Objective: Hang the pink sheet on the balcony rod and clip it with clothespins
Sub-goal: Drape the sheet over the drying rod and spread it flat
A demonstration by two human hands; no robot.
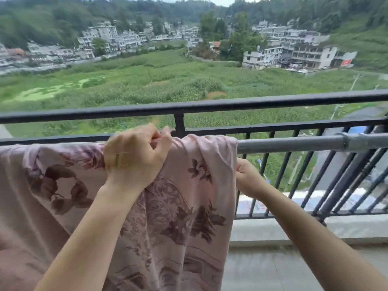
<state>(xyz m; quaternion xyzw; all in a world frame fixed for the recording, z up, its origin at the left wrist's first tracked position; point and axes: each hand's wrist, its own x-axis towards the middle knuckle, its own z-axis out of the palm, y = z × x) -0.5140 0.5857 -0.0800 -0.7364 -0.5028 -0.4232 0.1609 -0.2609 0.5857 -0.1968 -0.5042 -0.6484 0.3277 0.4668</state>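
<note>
The pink sheet, printed with dark purple flowers, is draped over the grey balcony rod and hangs down toward me. My left hand sits at the top of the sheet on the rod, its fingers curled and pinching a fold of the cloth. My right hand grips the sheet's right edge just below the rod. I can make out no clothespin; the left hand is blurred, so whatever lies under its fingers is hidden.
A black metal railing with vertical bars runs just behind the rod. The rod has a coupling at the right. A concrete ledge and tiled floor lie below. Fields and houses spread far beyond.
</note>
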